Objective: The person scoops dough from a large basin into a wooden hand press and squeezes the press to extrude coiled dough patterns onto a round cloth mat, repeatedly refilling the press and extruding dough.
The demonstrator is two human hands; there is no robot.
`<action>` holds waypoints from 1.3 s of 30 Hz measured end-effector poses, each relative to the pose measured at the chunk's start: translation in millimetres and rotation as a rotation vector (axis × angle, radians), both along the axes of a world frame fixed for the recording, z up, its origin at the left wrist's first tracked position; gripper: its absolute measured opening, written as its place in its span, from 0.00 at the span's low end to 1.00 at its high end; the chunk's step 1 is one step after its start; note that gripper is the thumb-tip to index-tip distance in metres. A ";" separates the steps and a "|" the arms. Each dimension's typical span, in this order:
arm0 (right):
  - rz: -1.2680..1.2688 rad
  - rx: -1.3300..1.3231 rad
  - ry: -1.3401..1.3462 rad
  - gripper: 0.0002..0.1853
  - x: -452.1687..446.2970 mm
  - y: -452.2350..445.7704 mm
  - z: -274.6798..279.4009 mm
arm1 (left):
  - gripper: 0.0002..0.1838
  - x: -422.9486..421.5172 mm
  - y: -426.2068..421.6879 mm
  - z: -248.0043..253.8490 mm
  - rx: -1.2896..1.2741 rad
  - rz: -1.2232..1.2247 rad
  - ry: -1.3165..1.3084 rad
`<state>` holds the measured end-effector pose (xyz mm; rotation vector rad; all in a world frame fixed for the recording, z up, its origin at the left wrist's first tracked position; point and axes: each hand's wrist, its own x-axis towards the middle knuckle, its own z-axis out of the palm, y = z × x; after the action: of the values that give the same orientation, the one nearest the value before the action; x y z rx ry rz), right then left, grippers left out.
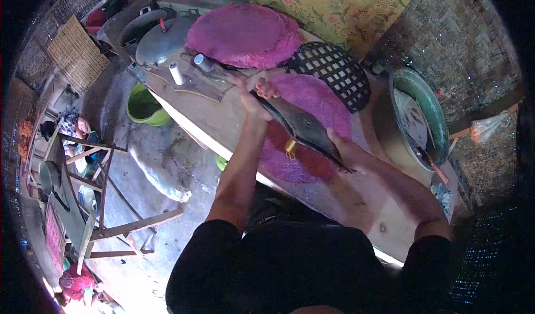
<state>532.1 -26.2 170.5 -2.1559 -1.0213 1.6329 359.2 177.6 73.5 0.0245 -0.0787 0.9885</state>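
Note:
My left hand (254,105) is closed on the upper left end of a long, dark, flat piece (305,125). Its opposite end is gripped by my right hand (346,151). What this piece is I cannot make out; it is tilted above the table. A small golden-yellow object (291,146) shows at its lower edge, and whether it is attached I cannot tell. Underneath lies a round, rough pink sheet (329,99), partly hidden by the dark piece and its shadow.
Behind are stacked pink rounds (239,32) and a black lattice disc (334,71). A wooden board (195,88) carries two cylinders. A large basin (440,110) stands right. On the floor are a green tub (146,105), a white animal (156,174) and a wooden frame (139,225). A person in red (78,283) is lower left.

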 end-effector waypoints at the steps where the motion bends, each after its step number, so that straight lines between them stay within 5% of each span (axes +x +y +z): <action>1: 0.000 0.001 -0.001 0.38 -6.1 1.0 1.7 | 0.32 -6.7 4.2 10.2 0.063 0.034 0.008; 4: 0.015 0.284 0.012 0.37 -22.6 -4.4 12.9 | 0.32 -22.2 0.2 33.9 0.138 0.065 0.023; 10: 0.081 0.013 -0.095 0.35 -4.6 -25.5 47.3 | 0.31 -8.3 -25.4 41.5 0.123 0.012 -0.067; 16: 0.180 0.215 -0.351 0.40 -7.4 -6.3 43.8 | 0.31 -7.3 0.8 57.0 0.183 0.038 -0.058; 20: 0.141 0.350 -0.216 0.41 -16.1 -11.0 26.2 | 0.31 -29.2 -6.1 66.6 0.209 0.060 0.007; 27: 0.010 0.175 -0.158 0.37 -0.8 -41.3 28.5 | 0.31 -5.0 -37.8 53.4 0.049 0.009 0.068; 30: 0.046 0.265 -0.329 0.36 18.8 -45.9 16.1 | 0.31 22.1 -31.2 52.9 0.071 -0.030 0.042; 35: -0.034 0.275 -0.234 0.40 23.4 -51.4 7.7 | 0.34 39.7 -17.7 55.6 0.213 -0.135 -0.063; 39: -0.056 0.211 -0.229 0.40 16.0 -51.4 26.9 | 0.39 20.4 -43.9 93.0 0.180 -0.084 0.422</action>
<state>548.1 -77.6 197.4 -2.2395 -1.1289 1.2140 379.7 133.7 166.5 0.3906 0.2177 0.8724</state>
